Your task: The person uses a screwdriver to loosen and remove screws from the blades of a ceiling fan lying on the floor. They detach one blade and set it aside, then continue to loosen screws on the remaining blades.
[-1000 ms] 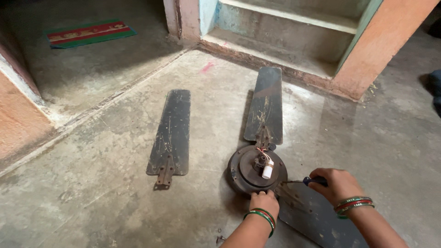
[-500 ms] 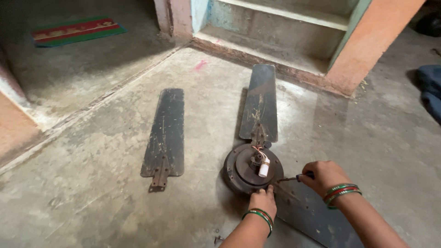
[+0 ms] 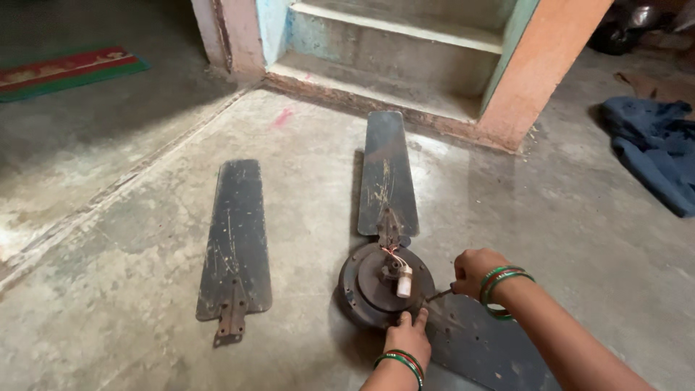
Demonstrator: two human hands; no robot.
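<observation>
Fan motor hub (image 3: 386,284), round, dark and rusty, lies on the concrete floor (image 3: 565,217) w/ a small white cylinder and thin wires sticking up at its centre. One blade (image 3: 387,174) is attached and points away toward the step; a second blade (image 3: 478,340) runs out toward the person at lower right. A third blade (image 3: 235,242) lies loose, well apart to the left.

Left hand (image 3: 407,339) rests at the hub's near rim, fingers pressed together and flat against it. Right hand (image 3: 474,271) is closed in a fist round a screwdriver (image 3: 436,295); only the thin shaft shows, tip at the joint where the near blade's bracket meets the hub. Handle is hidden in the fist, and the screw itself is too small to make out, prob. under the tip.

Risks: tip sits close to the left fingers, so a slip off a rusty screw head could jab them. Hub isn't clamped, only hand-braced, so torque may spin it on the floor. Wires at centre look exposed and could snag. Freed screws could roll off across the grey floor.
</observation>
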